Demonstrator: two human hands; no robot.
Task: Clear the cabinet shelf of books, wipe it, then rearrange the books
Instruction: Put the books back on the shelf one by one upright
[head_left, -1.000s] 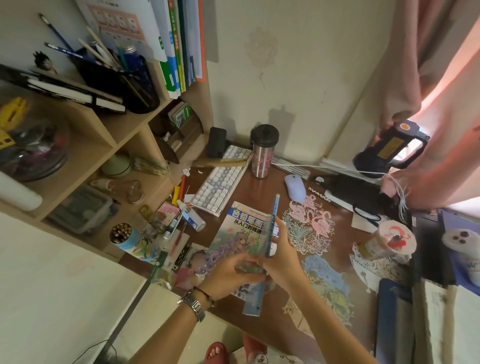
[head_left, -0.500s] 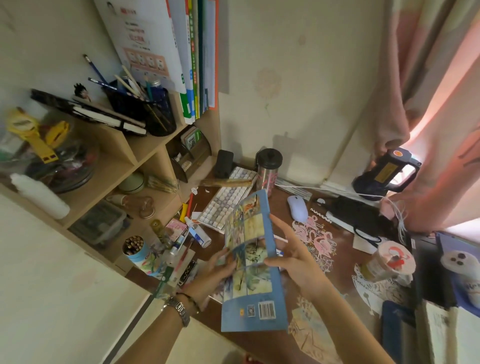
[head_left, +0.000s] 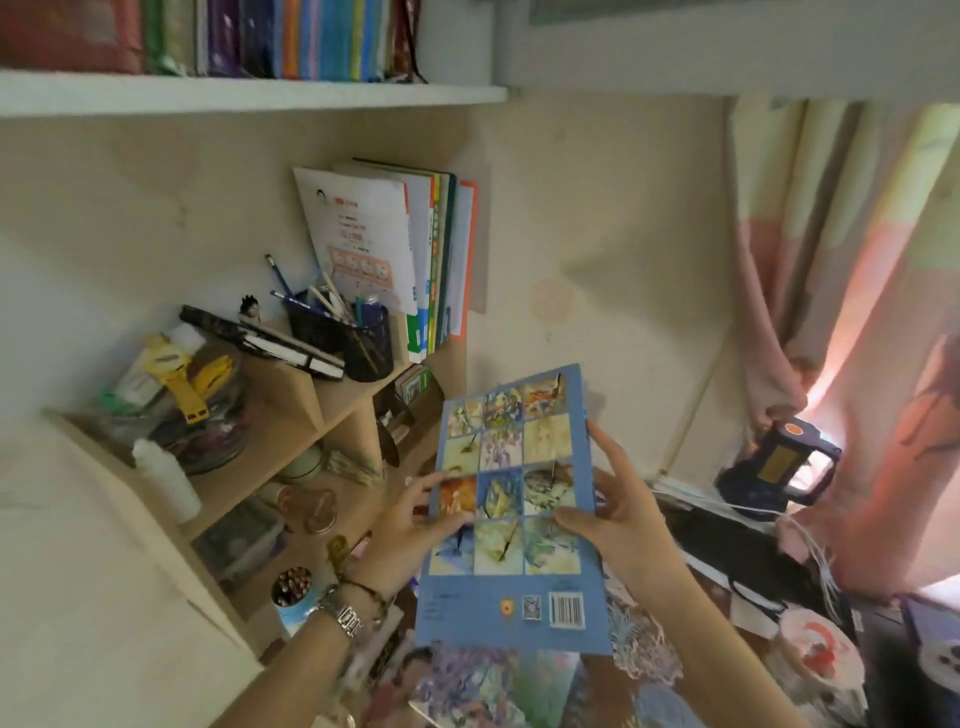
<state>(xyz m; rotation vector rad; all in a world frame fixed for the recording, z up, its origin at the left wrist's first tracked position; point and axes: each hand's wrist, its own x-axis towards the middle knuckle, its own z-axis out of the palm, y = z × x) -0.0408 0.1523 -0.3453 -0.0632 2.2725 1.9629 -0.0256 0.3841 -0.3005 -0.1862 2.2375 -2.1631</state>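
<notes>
Seemingly mid-rearranging, both hands, left hand and right hand, pinch the thin blue picture-grid paperback at centre frame, with more upright books already shelved upper centre.

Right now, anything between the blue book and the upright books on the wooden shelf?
Nothing visible blocks it. Both hands, left hand and right hand, hold the blue book in open air below the upright books; the pen cup stands left of them.
</notes>
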